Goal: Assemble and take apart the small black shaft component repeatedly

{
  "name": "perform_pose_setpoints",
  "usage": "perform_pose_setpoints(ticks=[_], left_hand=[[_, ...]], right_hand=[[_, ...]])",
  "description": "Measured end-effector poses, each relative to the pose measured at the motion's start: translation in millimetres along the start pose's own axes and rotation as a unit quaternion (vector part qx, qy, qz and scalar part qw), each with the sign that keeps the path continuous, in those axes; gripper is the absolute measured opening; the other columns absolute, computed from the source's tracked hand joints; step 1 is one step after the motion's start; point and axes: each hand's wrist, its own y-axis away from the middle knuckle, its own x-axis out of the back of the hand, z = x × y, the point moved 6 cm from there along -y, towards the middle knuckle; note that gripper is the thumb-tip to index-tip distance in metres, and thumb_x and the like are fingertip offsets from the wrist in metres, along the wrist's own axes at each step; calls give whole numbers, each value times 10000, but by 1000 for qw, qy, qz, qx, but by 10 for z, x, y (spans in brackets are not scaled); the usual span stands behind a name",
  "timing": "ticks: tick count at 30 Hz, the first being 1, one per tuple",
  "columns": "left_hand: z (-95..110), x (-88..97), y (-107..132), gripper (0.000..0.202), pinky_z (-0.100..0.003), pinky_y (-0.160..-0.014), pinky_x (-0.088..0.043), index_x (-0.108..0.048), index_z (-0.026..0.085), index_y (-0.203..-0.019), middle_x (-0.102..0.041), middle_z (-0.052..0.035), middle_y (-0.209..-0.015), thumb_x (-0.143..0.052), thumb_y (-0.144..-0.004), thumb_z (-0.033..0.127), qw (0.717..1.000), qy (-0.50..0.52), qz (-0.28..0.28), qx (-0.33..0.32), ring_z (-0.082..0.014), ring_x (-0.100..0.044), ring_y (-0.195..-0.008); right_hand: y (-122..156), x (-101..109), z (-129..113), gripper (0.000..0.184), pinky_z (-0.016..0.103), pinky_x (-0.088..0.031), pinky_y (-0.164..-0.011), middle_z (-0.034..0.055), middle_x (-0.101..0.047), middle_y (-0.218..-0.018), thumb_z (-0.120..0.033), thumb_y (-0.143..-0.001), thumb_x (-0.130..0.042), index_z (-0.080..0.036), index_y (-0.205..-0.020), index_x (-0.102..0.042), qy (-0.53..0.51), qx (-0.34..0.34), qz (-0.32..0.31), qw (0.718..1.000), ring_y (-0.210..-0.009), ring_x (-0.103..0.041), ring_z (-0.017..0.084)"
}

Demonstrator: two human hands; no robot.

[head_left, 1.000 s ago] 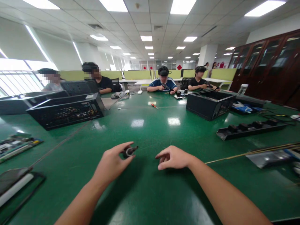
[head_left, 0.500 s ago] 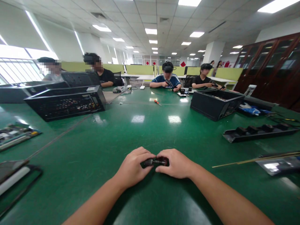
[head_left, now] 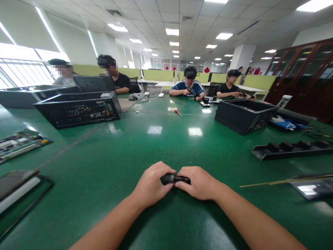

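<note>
Between my hands, low over the near part of the green table, lies a black cylindrical tool (head_left: pixel 170 178), roughly level. My left hand (head_left: pixel 152 187) is closed round its thicker left end, thumb below and fingers above. At the narrower, ringed right end, my right hand (head_left: pixel 200 182) pinches with thumb and fingers. The fingertips of the two hands almost meet. Both outer ends of the tool are hidden in my palms, so its exact kind cannot be made out.
Open black computer cases (head_left: pixel 80 109) stand at left, with another case (head_left: pixel 243 116) at right. A circuit board (head_left: pixel 22 146) lies left; a black slotted strip (head_left: pixel 291 150) and thin rods (head_left: pixel 270 183) lie right. An orange screwdriver (head_left: pixel 178 112) is farther back. Several people sit across the table.
A thin shaft showed between my hands before; now a black ringed section shows there instead. My grip stays on both ends. The whole view has shifted slightly, with things appearing farther right.
</note>
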Motion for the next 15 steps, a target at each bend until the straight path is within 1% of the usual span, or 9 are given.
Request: perform_pose_setpoints(ticks=[6, 11, 15], left_hand=[[2, 15, -9, 203, -317, -788, -505, -716, 221, -951, -711, -21, -883, -740, -759, 160, 1000, 3, 3, 1, -189, -653, -857], [-9, 10, -4, 204, -317, -789, -509, -712, 220, -951, -716, -30, -899, -728, -757, 159, 1000, -2, 4, 1, -193, -655, -867], [5, 15, -6, 200, -319, -790, -516, -712, 218, -942, -721, -35, -896, -719, -752, 155, 1000, -5, 5, 2, -196, -658, -864]], right_hand=[[14, 55, -23, 183, 279, -434, -735, 42, -695, -910, -337, -891, -659, -193, -1003, -678, 26, -13, 18, 999, -826, -632, 184], [10, 37, -19, 183, 280, -450, -770, 50, -709, -930, -317, -950, -588, -187, -1020, -695, 17, 3, 22, 1000, -857, -646, 181], [6, 33, -22, 190, 280, -454, -769, 51, -713, -934, -323, -957, -582, -184, -1016, -699, 20, 8, 20, 1000, -850, -648, 179]])
